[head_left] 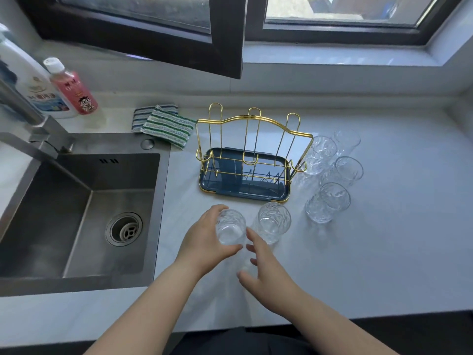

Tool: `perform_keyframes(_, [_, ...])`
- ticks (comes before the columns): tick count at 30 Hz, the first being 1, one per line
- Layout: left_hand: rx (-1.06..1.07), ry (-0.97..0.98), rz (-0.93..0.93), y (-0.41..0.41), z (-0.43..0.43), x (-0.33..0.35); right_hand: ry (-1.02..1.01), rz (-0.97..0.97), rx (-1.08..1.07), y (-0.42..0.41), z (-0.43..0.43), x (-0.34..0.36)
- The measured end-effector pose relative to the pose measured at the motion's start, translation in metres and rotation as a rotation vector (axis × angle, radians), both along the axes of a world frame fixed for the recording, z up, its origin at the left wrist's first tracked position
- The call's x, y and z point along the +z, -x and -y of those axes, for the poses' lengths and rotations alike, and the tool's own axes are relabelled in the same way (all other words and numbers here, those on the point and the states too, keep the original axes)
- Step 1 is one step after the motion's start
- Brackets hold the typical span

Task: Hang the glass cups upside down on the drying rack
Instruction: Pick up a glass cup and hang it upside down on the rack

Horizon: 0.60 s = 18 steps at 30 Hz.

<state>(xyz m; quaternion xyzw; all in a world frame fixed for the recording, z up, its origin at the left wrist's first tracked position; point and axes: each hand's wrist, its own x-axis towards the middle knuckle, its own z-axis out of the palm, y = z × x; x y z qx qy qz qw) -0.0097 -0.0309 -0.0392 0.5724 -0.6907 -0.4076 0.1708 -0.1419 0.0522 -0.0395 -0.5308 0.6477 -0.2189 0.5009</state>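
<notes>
Left hand (pixel 204 239) wrapped around 1 glass cup (pixel 230 228), fingers (pixel 220 208) and thumb clamped on its sides, just in front of the rack. Right hand (pixel 266 272) beside it, fingers (pixel 252 237) spread apart and touching that cup's near side, gripping nothing.

Just right of the held cup, 1 second cup (pixel 273 221) standing mouth up on the pale grey countertop (pixel 384 239). Further right, 4 more cups (pixel 329 201) clustered beside the rack, making 6 in all.

Behind the hands, 1 gold wire drying rack (pixel 252 139) on a dark blue tray (pixel 238 185), every prong bare.

To the left, 1 steel sink (pixel 76 213) with faucet (pixel 28 116); behind it 2 bottles (pixel 74 89), 1 pink-labelled, 1 white. 2 striped cloths (pixel 166 125) between sink and rack. Dark-framed window (pixel 230 34) above a pale sill.
</notes>
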Motion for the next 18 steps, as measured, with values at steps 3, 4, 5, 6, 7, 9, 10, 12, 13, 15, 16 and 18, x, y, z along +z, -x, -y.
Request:
perform_keyframes(3, [0.119, 0.003, -0.105, -0.018, -0.006, 0.018, -0.001, 0.151, -0.068, -0.002, 0.004, 0.010])
perform_keyframes(4, [0.174, 0.006, -0.155, -0.024, -0.008, 0.026, -0.035, 0.241, -0.122, -0.003, 0.007, 0.015])
perform_keyframes(5, [0.230, 0.004, -0.214, -0.030, -0.009, 0.034, -0.088, 0.340, -0.176, -0.004, 0.010, 0.020])
perform_keyframes(6, [0.279, -0.002, -0.291, -0.034, -0.011, 0.043, -0.163, 0.467, -0.231, -0.005, 0.014, 0.023])
perform_keyframes(7, [0.313, -0.019, -0.379, -0.037, -0.012, 0.052, -0.247, 0.630, -0.291, -0.007, 0.017, 0.027])
perform_keyframes(9, [0.316, -0.074, -0.579, -0.039, -0.016, 0.067, -0.380, 0.958, -0.369, -0.009, 0.025, 0.037])
perform_keyframes(10, [0.294, -0.100, -0.681, -0.038, -0.017, 0.071, -0.378, 1.074, -0.361, -0.008, 0.030, 0.043])
perform_keyframes(12, [0.261, -0.130, -0.819, -0.037, -0.018, 0.076, -0.261, 1.162, -0.280, -0.008, 0.042, 0.060])
perform_keyframes(13, [0.240, -0.122, -0.825, -0.037, -0.017, 0.078, -0.183, 1.127, -0.234, -0.008, 0.049, 0.068])
perform_keyframes(15, [0.196, -0.033, -0.672, -0.040, -0.011, 0.082, -0.014, 0.909, -0.204, -0.008, 0.065, 0.085])
perform_keyframes(16, [0.180, 0.043, -0.542, -0.043, -0.005, 0.084, 0.087, 0.761, -0.194, -0.008, 0.073, 0.093])
perform_keyframes(18, [0.159, 0.212, -0.337, -0.044, 0.009, 0.090, 0.295, 0.475, -0.141, -0.008, 0.085, 0.109])
